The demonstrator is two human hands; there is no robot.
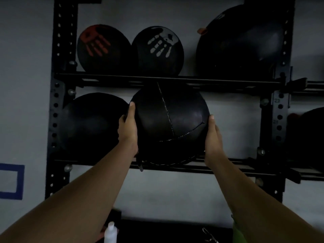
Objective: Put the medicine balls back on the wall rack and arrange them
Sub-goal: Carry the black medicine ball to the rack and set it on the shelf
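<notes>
A black stitched medicine ball [168, 123] is held between both hands at the lower shelf of the black wall rack [175, 79]. My left hand [127, 128] presses its left side and my right hand [213, 139] its right side. The ball's bottom rests at or just above the lower rail [228, 168]. Another black ball [93, 123] sits to its left on the same shelf. On the upper shelf stand a ball with a red handprint [103, 48], a ball with a white handprint [157, 50] and a larger black ball [240, 41].
Free shelf room lies to the right of the held ball, up to the right upright [278, 120]. Another dark ball [308, 137] sits in the neighbouring bay. A white bottle [110, 233] stands low in view. A blue taped rectangle [12, 181] marks the wall at left.
</notes>
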